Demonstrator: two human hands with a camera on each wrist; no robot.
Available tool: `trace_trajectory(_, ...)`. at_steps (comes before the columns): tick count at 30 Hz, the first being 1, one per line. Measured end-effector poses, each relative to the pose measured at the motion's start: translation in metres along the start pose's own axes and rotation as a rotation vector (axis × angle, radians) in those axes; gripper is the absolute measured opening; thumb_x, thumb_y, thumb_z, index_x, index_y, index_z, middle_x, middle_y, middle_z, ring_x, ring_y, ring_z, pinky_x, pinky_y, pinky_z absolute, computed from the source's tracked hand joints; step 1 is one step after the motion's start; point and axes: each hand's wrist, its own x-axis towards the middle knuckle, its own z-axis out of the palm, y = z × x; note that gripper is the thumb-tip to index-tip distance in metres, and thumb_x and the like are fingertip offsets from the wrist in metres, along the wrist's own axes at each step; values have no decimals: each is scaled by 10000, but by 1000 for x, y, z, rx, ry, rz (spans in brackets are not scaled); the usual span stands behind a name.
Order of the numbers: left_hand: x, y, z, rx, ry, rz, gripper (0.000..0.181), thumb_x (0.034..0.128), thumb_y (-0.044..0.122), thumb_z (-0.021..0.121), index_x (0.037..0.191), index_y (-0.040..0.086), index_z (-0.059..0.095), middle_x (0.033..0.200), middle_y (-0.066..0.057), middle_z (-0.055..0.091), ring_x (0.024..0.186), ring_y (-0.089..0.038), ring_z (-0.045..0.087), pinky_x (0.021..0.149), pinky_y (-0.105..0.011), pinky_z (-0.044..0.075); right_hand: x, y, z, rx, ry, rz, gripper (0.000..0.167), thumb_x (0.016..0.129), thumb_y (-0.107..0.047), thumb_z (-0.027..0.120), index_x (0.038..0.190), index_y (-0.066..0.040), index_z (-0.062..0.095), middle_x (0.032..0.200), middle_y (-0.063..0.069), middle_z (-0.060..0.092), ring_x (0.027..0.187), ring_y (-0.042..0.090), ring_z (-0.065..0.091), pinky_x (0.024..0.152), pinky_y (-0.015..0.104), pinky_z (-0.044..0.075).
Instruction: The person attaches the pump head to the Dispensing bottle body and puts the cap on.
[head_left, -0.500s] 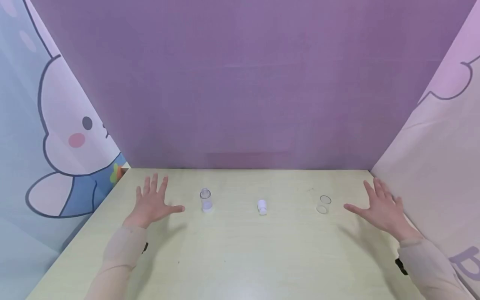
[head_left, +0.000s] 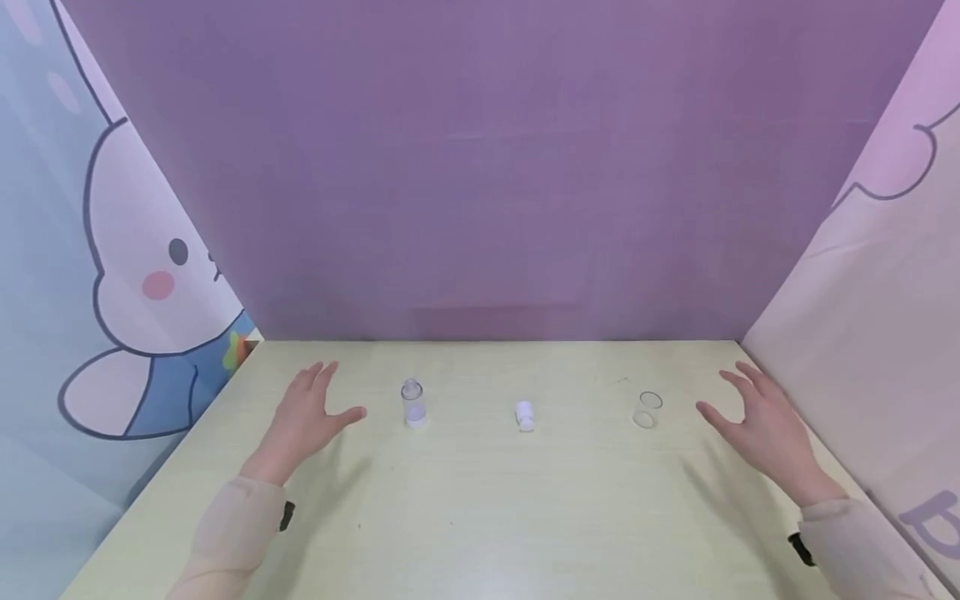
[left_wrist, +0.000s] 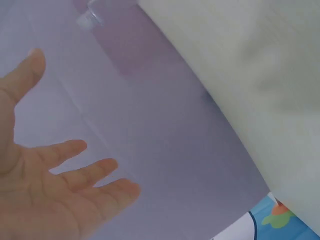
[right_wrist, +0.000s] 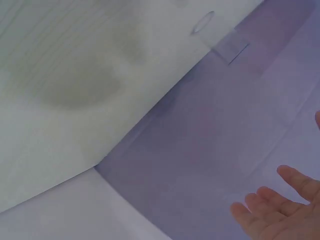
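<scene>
On the far left hangs a pale blue printed sheet [head_left: 33,350] showing part of a cartoon figure, with the left hand at its four o'clock. The left sleeve [head_left: 243,525] is pale, with a dark item [head_left: 287,515] at its cuff. The left hand [head_left: 303,423] is raised over the table [head_left: 480,492], its grip spread: thumb well apart, fingers slightly bent with gaps between them in the left wrist view. Its shadow falls towards five o'clock. At the hand's three o'clock, apart from it, a clear bottle [head_left: 413,406] with a white base stands upright, narrow tip uppermost. Further along at three o'clock sits a small white piece [head_left: 525,414], between the bottle and the clear cylinder [head_left: 647,410]; whether it stands or lies, I cannot tell. Behind them, at twelve o'clock, rises a purple wall [head_left: 495,183]. The cylinder stands upright at the right hand's nine o'clock, apart from it. The right hand [head_left: 767,433] is likewise raised and spread, fingers bent and thumb away from them, its shadow towards seven o'clock.
</scene>
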Motion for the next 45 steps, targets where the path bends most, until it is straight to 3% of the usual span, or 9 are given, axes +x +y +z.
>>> trace_trajectory(5,-5,6,-1,-56,42,27,786,820,385,653,1395,-17,299,1427,-287,269,1294,-458,241,1017,-597,236,-2,-18,0,86,34,-25,459,862,-237,616,1184,73,515,1277,298,434,1108,484,415,805,585,347)
trace_trajectory(12,-12,9,2,-138,67,37,665,840,328,645,1355,-3,384,1380,-248,378,1257,-424,344,992,-563,305,-6,-39,2,226,-39,9,405,899,-215,579,1208,38,519,1246,247,500,1000,455,536,783,541,440)
trace_trajectory(25,-15,9,14,-245,86,75,514,848,239,646,1290,33,483,1287,-207,509,1103,-408,525,876,-502,446,-9,-61,20,282,-54,-17,325,874,-166,612,1149,5,585,1148,187,609,947,363,616,789,423,492)
trace_trajectory(31,-13,9,20,-299,64,83,463,858,210,637,1264,31,508,1254,-193,547,1098,-377,549,877,-457,465,-8,-67,26,310,-110,-24,328,881,-185,609,1163,-19,585,1131,177,625,965,354,612,803,438,490)
trace_trajectory(39,-11,7,21,-298,76,91,409,858,174,635,1226,26,537,1146,-177,618,1010,-348,599,873,-449,467,-6,-76,42,363,-148,-29,300,856,-151,633,1127,-27,597,1068,150,646,958,300,622,800,387,503)
trace_trajectory(45,-4,3,27,-304,17,80,395,868,192,620,1217,24,544,1134,-168,625,1020,-338,592,866,-429,472,-6,-84,56,409,-186,-31,293,832,-92,645,1106,1,602,1043,165,648,943,296,626,803,356,506)
